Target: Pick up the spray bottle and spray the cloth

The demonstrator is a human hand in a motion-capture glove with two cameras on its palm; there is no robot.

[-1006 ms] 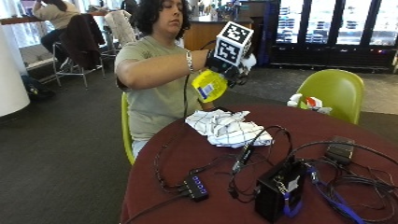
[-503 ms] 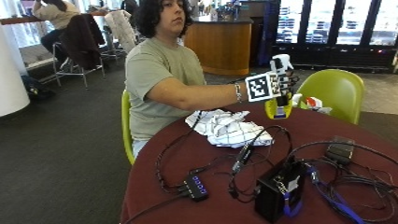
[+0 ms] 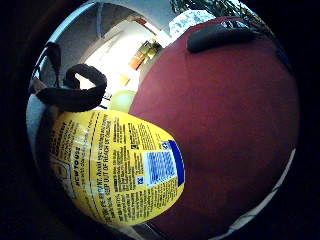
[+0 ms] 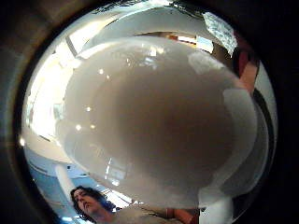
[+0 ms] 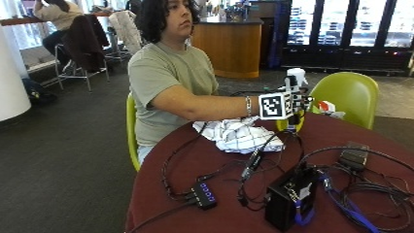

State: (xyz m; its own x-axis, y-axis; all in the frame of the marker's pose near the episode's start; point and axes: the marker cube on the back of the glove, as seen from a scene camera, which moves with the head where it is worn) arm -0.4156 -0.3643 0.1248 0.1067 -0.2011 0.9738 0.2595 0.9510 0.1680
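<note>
The spray bottle [image 5: 296, 77] has a white trigger head and a yellow body. It stands upright at the far edge of the round maroon table [image 5: 162, 204], just beyond the crumpled white checked cloth [image 5: 237, 135]. My gloved right hand [image 5: 300, 101] grips the bottle at its neck, fingers curled round it. In the little finger side palm view the yellow labelled body [image 3: 120, 170] lies close to the palm above the table top [image 3: 225, 125]. The white head [image 4: 159, 121] fills the thumb side palm view. The bottle's base is hidden behind cables.
A black box [image 5: 291, 199], a small hub [image 5: 204, 194], a grey adapter [image 5: 353, 155] and several tangled cables cover the table's near and right parts. A green chair [image 5: 346, 92] stands behind the bottle. A small red and white item [image 5: 326, 107] lies at the far edge.
My hand has carried the bottle from in front of the chest, above the cloth, out past the cloth and down to the table's far edge.
</note>
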